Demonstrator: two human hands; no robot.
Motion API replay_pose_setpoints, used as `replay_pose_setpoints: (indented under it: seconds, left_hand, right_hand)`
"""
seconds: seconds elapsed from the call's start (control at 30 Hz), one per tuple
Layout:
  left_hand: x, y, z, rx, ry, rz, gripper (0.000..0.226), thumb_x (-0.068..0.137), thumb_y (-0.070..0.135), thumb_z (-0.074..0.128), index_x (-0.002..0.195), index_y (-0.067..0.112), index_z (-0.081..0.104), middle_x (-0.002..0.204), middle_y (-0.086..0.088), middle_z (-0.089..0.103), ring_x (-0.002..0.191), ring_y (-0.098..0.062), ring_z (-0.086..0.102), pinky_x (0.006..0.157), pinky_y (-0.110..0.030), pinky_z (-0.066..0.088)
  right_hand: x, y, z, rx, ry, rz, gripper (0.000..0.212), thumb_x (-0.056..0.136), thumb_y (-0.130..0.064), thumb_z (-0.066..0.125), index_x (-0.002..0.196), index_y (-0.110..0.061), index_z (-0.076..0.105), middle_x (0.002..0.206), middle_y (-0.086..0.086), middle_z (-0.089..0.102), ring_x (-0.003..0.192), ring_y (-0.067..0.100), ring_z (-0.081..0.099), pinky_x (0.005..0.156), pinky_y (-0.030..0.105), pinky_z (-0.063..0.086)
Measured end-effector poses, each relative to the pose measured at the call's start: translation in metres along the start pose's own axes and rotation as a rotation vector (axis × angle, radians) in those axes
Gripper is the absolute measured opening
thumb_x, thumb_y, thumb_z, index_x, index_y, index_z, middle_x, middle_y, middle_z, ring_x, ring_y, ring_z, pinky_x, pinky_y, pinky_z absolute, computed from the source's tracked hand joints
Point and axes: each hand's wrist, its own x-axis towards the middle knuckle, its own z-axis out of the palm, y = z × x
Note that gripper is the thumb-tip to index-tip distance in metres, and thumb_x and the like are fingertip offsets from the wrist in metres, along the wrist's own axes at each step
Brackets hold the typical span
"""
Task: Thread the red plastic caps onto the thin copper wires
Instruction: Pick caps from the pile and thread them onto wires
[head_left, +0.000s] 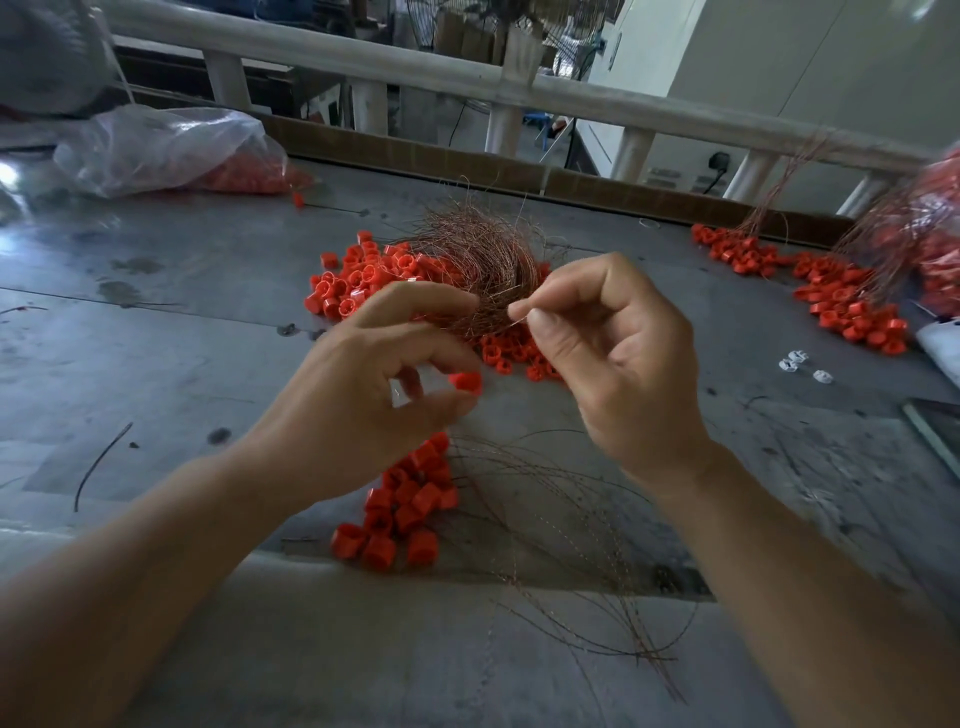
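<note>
My left hand (374, 384) pinches one red cap (465, 381) between thumb and fingers, just above the grey table (156, 322). My right hand (613, 353) pinches a thin copper wire (517, 322) at its tip, a hand's width to the right of the cap. Behind both hands lies a tangled bundle of copper wires (478, 260) on a heap of loose red caps (358, 280). Below my hands, a cluster of red caps (405, 509) sits with wires (571, 545) fanning out to the right.
A clear plastic bag (166, 145) holding red caps lies at the back left. More caps with wires (841, 296) are spread at the right. Small white parts (800, 364) and a dark flat object (935, 431) sit near the right edge. A white railing (467, 78) runs behind the table.
</note>
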Motion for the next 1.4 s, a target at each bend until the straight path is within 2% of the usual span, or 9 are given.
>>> replay_pose_setpoints:
  seconds: [0.2,0.37,0.6,0.73,0.83,0.9,1.03,1.2,1.4]
  left_hand:
    - [0.0,0.0,0.004,0.001,-0.052,0.089,0.022,0.072,0.015,0.068,0.092,0.023,0.064,0.096,0.02,0.058,0.08,0.008,0.058,0.071,-0.004,0.045]
    - [0.001,0.001,0.003,0.02,-0.031,0.074,0.022,0.074,0.016,0.066,0.094,0.023,0.064,0.094,0.022,0.056,0.085,0.005,0.059,0.074,-0.002,0.043]
    - [0.001,0.001,0.002,0.017,-0.033,0.059,0.022,0.073,0.017,0.067,0.094,0.022,0.065,0.095,0.017,0.059,0.085,-0.001,0.061,0.077,-0.007,0.047]
    - [0.0,0.001,0.003,-0.028,-0.028,0.028,0.021,0.072,0.018,0.068,0.092,0.024,0.065,0.098,0.015,0.061,0.085,-0.001,0.063,0.077,-0.01,0.049]
    - [0.0,0.003,0.002,-0.226,0.069,-0.135,0.022,0.067,0.026,0.074,0.086,0.033,0.065,0.094,0.014,0.068,0.08,-0.003,0.068,0.075,-0.021,0.055]
    - [0.0,0.004,0.001,-0.347,0.107,-0.242,0.023,0.062,0.029,0.068,0.084,0.031,0.066,0.085,0.008,0.073,0.072,-0.011,0.07,0.07,-0.027,0.057]
    - [0.002,0.003,0.001,-0.43,0.111,-0.294,0.027,0.058,0.018,0.066,0.084,0.027,0.067,0.088,0.012,0.072,0.076,-0.009,0.07,0.072,-0.018,0.054]
    - [0.002,0.003,0.001,-0.549,0.121,-0.316,0.03,0.056,0.011,0.067,0.085,0.02,0.068,0.081,0.01,0.073,0.076,-0.007,0.069,0.069,-0.013,0.052]
    - [0.001,0.005,-0.001,-0.568,0.118,-0.291,0.029,0.049,0.028,0.072,0.079,0.03,0.07,0.079,0.007,0.073,0.074,-0.01,0.07,0.068,-0.016,0.053]
  right_hand:
    - [-0.008,-0.013,0.011,0.09,-0.102,-0.053,0.014,0.082,0.0,0.057,0.087,-0.012,0.053,0.081,0.012,0.061,0.078,0.025,0.061,0.07,0.034,0.052]
    - [-0.007,-0.012,0.012,0.119,-0.027,0.094,0.038,0.078,-0.012,0.067,0.105,-0.028,0.045,0.087,-0.005,0.063,0.079,0.005,0.064,0.073,0.02,0.05]
    - [-0.007,-0.005,0.014,0.08,-0.071,0.152,0.019,0.081,-0.005,0.064,0.085,-0.024,0.063,0.081,-0.01,0.066,0.077,0.003,0.064,0.07,0.016,0.05]
    - [-0.008,-0.006,0.015,0.087,-0.087,0.133,0.017,0.085,-0.001,0.056,0.083,-0.017,0.059,0.081,-0.001,0.066,0.078,0.008,0.063,0.071,0.018,0.05]
    - [-0.005,-0.009,0.009,0.133,0.018,0.054,0.016,0.087,0.001,0.049,0.087,-0.015,0.052,0.082,0.006,0.065,0.08,0.014,0.065,0.074,0.021,0.05]
    - [-0.001,-0.01,0.001,0.074,0.106,-0.031,0.017,0.088,0.0,0.051,0.088,-0.016,0.051,0.08,0.006,0.064,0.078,0.015,0.065,0.073,0.023,0.05]
    - [0.003,-0.008,-0.011,-0.156,0.159,-0.181,0.02,0.084,0.0,0.06,0.092,-0.019,0.056,0.081,-0.002,0.06,0.077,0.014,0.061,0.072,0.023,0.049]
    - [0.001,-0.007,-0.01,-0.321,0.069,-0.239,0.01,0.08,-0.003,0.066,0.088,-0.009,0.067,0.079,0.0,0.058,0.073,0.009,0.055,0.065,0.016,0.044]
    - [-0.002,-0.007,-0.002,-0.361,-0.018,-0.202,0.006,0.078,-0.004,0.067,0.082,-0.006,0.071,0.079,-0.002,0.058,0.072,0.006,0.055,0.065,0.011,0.042]
